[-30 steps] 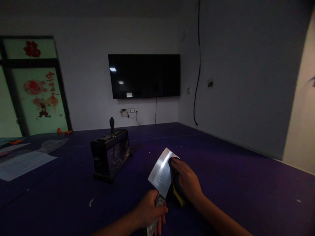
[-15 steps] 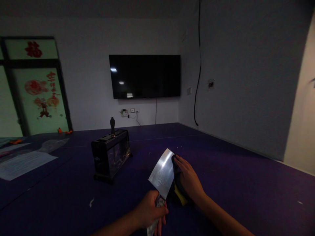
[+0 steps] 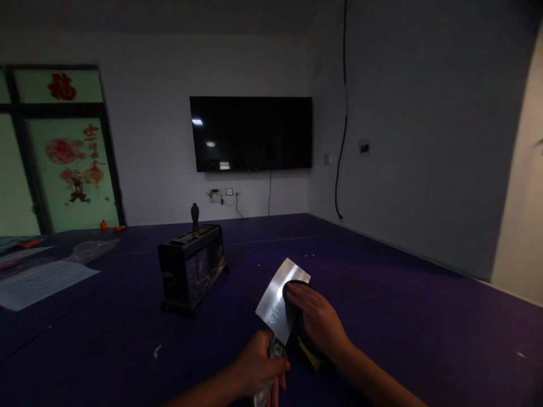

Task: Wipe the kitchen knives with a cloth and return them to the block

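Note:
A cleaver [image 3: 274,305] with a broad shiny blade is tilted up over the table, its handle pointing toward me. My left hand [image 3: 261,364] is closed around that handle. My right hand [image 3: 320,316] presses a dark cloth [image 3: 292,287] with a yellow part against the right side of the blade, fingers together over it. The cloth covers some of the blade's right edge. To the left stands a black knife block [image 3: 190,268] with see-through sides; one black handle [image 3: 195,217] sticks up from its top.
The table [image 3: 373,282] has a dark purple-blue top. Papers [image 3: 46,282] and a clear plastic bag [image 3: 93,249] lie at its left, with orange items [image 3: 112,227] behind. White scraps [image 3: 157,351] dot the surface. A television [image 3: 254,133] hangs on the far wall.
My right hand and the cloth have moved left from the blade's right edge onto its face, covering more of it. My left hand keeps its hold on the handle.

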Motion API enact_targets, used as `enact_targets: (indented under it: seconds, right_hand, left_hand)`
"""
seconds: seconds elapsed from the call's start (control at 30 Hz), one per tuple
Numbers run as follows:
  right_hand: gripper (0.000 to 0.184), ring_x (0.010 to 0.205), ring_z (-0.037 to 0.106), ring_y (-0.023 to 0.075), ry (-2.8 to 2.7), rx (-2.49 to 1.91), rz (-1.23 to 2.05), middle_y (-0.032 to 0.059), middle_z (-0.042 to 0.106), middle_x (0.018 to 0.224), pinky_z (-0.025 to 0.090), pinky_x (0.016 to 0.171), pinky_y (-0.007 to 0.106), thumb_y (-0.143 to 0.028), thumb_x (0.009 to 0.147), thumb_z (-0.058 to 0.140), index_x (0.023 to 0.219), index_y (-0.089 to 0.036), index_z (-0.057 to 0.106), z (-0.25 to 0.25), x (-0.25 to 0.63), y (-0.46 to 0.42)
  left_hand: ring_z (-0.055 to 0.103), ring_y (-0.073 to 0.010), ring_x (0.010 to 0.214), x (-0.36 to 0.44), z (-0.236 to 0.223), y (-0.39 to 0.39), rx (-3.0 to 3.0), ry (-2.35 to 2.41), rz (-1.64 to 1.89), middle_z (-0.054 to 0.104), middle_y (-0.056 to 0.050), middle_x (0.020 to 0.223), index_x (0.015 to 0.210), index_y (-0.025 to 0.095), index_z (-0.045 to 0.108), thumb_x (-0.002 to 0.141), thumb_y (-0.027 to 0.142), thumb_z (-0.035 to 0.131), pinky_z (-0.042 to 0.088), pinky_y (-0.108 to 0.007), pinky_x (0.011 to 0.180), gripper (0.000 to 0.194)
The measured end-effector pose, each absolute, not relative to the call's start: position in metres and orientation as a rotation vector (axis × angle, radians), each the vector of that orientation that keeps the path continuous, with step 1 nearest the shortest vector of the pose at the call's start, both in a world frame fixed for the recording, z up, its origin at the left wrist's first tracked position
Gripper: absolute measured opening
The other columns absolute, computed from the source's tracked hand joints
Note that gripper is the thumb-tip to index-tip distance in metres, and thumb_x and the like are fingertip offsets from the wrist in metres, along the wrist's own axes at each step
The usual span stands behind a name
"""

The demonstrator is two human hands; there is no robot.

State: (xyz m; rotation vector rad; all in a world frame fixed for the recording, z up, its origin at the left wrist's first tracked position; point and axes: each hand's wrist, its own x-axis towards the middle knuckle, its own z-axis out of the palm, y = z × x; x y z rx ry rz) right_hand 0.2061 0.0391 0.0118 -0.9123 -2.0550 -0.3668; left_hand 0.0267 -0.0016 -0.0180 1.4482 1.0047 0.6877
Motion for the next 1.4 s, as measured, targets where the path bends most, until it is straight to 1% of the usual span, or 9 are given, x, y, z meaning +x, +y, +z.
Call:
enact_targets:
  seconds: [0.13, 0.27, 0.43, 0.6, 0.77, 0.93, 1.1, 1.2, 1.4]
  right_hand:
    - [0.053, 0.104, 0.054, 0.0173, -2.132, -0.807, -0.394, 0.0052, 0.060, 0.111, 0.044, 0.089, 0.035, 0.001, 0.065, 0.033, 0.105, -0.019, 0.061, 0.014, 0.201, 0.034]
    - [0.049, 0.098, 0.057, 0.0167, -2.157, -0.780, -0.399, 0.0045, 0.062, 0.109, 0.045, 0.086, 0.034, 0.000, 0.067, 0.034, 0.101, -0.020, 0.063, 0.013, 0.196, 0.031]
    - [0.041, 0.092, 0.059, 0.0172, -2.208, -0.731, -0.375, 0.0029, 0.062, 0.108, 0.047, 0.080, 0.033, -0.006, 0.075, 0.036, 0.100, -0.022, 0.063, 0.011, 0.192, 0.026]
    - [0.036, 0.090, 0.060, 0.0181, -2.330, -0.615, -0.326, 0.0043, 0.062, 0.109, 0.046, 0.079, 0.032, -0.011, 0.077, 0.038, 0.103, -0.021, 0.062, 0.016, 0.187, 0.017]
    - [0.036, 0.091, 0.058, 0.0183, -2.388, -0.602, -0.290, 0.0051, 0.060, 0.112, 0.045, 0.080, 0.032, -0.012, 0.079, 0.036, 0.104, -0.019, 0.060, 0.022, 0.182, 0.008]
    - [0.035, 0.089, 0.059, 0.0183, -2.386, -0.616, -0.302, 0.0055, 0.062, 0.109, 0.046, 0.079, 0.033, -0.011, 0.078, 0.038, 0.102, -0.018, 0.061, 0.025, 0.181, 0.007]
    - [0.038, 0.090, 0.059, 0.0185, -2.332, -0.648, -0.343, 0.0038, 0.061, 0.110, 0.046, 0.079, 0.033, -0.009, 0.075, 0.038, 0.103, -0.020, 0.062, 0.020, 0.185, 0.016]
    - [0.041, 0.092, 0.058, 0.0178, -2.245, -0.736, -0.364, 0.0025, 0.061, 0.110, 0.047, 0.079, 0.032, -0.007, 0.074, 0.036, 0.102, -0.021, 0.062, 0.017, 0.188, 0.022]
    - [0.047, 0.094, 0.058, 0.0170, -2.163, -0.838, -0.389, 0.0047, 0.062, 0.109, 0.047, 0.082, 0.032, 0.000, 0.070, 0.033, 0.102, -0.019, 0.063, 0.020, 0.194, 0.029]
  left_hand:
    - [0.049, -0.0087, 0.036, 0.028, -0.013, -0.002, 1.494, 1.014, 0.774, 0.050, 0.006, 0.045, 0.069, 0.015, 0.048, 0.059, 0.017, 0.056, 0.035, -0.017, 0.035, 0.014]
    - [0.049, -0.0089, 0.036, 0.027, -0.014, -0.002, 1.497, 1.006, 0.769, 0.051, 0.006, 0.044, 0.070, 0.015, 0.049, 0.059, 0.017, 0.055, 0.034, -0.016, 0.035, 0.013]
    - [0.046, -0.0089, 0.032, 0.029, -0.015, 0.000, 1.453, 0.944, 0.725, 0.050, 0.006, 0.042, 0.069, 0.015, 0.048, 0.060, 0.022, 0.055, 0.036, -0.018, 0.034, 0.013]
    - [0.046, -0.0073, 0.033, 0.032, -0.012, 0.000, 1.495, 0.908, 0.813, 0.048, 0.004, 0.041, 0.062, 0.013, 0.051, 0.059, 0.021, 0.055, 0.036, -0.017, 0.034, 0.010]
    - [0.047, -0.0111, 0.031, 0.030, -0.018, 0.000, 1.461, 0.945, 0.701, 0.050, 0.000, 0.040, 0.059, 0.012, 0.052, 0.064, 0.032, 0.053, 0.034, -0.018, 0.029, 0.020]
    - [0.047, -0.0115, 0.030, 0.030, -0.014, -0.002, 1.468, 0.941, 0.686, 0.050, -0.001, 0.038, 0.051, 0.013, 0.049, 0.064, 0.034, 0.053, 0.033, -0.019, 0.028, 0.025]
    - [0.045, -0.0085, 0.030, 0.031, -0.010, -0.003, 1.478, 0.938, 0.756, 0.050, 0.004, 0.041, 0.065, 0.013, 0.052, 0.060, 0.023, 0.055, 0.034, -0.018, 0.031, 0.011]
    - [0.046, -0.0085, 0.032, 0.030, -0.012, -0.003, 1.473, 0.973, 0.802, 0.049, 0.006, 0.042, 0.067, 0.015, 0.049, 0.058, 0.017, 0.055, 0.035, -0.017, 0.034, 0.011]
    - [0.048, -0.0107, 0.033, 0.026, -0.012, -0.005, 1.501, 0.990, 0.724, 0.052, 0.005, 0.042, 0.070, 0.016, 0.048, 0.062, 0.021, 0.055, 0.034, -0.018, 0.035, 0.012]
